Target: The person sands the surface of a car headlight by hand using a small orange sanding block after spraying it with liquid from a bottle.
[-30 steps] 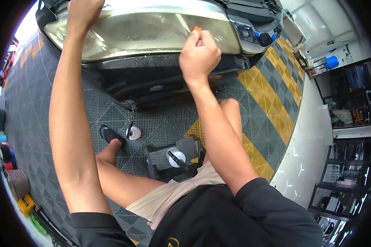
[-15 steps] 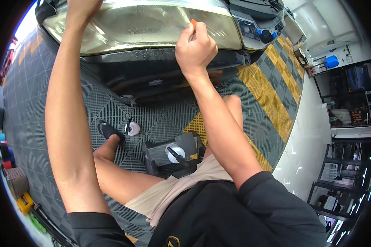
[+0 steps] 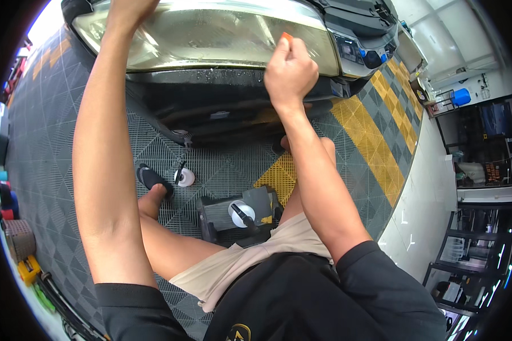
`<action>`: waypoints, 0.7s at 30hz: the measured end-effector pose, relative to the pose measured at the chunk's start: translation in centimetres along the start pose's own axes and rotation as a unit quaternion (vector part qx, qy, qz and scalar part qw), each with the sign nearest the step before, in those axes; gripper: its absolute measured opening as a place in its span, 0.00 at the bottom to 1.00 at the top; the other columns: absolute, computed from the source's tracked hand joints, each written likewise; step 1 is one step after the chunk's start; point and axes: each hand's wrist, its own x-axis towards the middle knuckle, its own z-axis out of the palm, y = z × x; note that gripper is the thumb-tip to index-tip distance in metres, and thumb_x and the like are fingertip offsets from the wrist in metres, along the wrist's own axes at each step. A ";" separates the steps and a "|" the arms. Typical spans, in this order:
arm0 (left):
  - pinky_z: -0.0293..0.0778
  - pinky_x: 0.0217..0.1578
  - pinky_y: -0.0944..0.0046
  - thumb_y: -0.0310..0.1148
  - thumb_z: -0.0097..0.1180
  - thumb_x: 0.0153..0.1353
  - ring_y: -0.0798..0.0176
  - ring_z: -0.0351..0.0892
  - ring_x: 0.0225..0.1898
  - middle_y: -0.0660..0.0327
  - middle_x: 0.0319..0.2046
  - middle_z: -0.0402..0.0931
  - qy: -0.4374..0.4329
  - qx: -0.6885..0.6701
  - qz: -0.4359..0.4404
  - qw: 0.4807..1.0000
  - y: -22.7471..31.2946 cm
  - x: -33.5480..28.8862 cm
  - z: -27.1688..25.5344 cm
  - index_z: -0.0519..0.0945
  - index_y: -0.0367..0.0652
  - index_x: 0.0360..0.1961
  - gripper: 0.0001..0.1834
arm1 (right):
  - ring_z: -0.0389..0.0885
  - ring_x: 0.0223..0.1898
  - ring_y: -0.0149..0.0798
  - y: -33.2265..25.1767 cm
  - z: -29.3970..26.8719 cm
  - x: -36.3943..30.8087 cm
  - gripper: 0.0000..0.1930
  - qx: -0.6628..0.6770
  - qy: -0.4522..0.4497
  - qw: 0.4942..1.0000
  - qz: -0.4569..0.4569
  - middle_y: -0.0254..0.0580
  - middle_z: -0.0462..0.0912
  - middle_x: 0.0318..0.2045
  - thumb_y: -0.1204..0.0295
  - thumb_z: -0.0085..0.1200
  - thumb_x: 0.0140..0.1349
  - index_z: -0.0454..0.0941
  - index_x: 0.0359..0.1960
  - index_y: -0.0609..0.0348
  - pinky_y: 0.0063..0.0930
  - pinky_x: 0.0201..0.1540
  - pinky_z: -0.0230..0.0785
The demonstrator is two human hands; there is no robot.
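My right hand (image 3: 290, 73) is closed in a pinch around a small flat orange piece (image 3: 287, 37), its exact kind unclear. The piece is at the right part of a yellowed, hazy car headlight (image 3: 210, 42), which is wet with droplets along its lower edge. At the upper left, my left hand (image 3: 133, 8) reaches over the top of the headlight. The picture's edge cuts off its fingers, so what they do is hidden. Under the headlight runs the dark, glossy bumper (image 3: 210, 96).
Between my legs stands a low dark box (image 3: 215, 212) carrying a white bottle (image 3: 238, 213) with a black spray head. Another such bottle (image 3: 184, 177) is on the grey and yellow tiled floor (image 3: 367, 142), beside my foot. Dark shelves (image 3: 466, 250) line the right wall.
My right hand has shifted right along the headlight with the orange piece. The whole view has also slid a little, and my left arm appears slightly farther right.
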 end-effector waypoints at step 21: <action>0.81 0.54 0.53 0.27 0.59 0.58 0.46 0.85 0.48 0.47 0.42 0.85 -0.004 0.015 -0.029 0.999 0.3 0.0 -0.6 0.82 0.40 0.56 0.23 | 0.84 0.25 0.64 -1.5 1.7 -1.2 0.12 -0.038 0.016 0.999 -0.020 0.54 0.83 0.20 0.67 0.56 0.71 0.78 0.29 0.59 0.58 0.30 0.72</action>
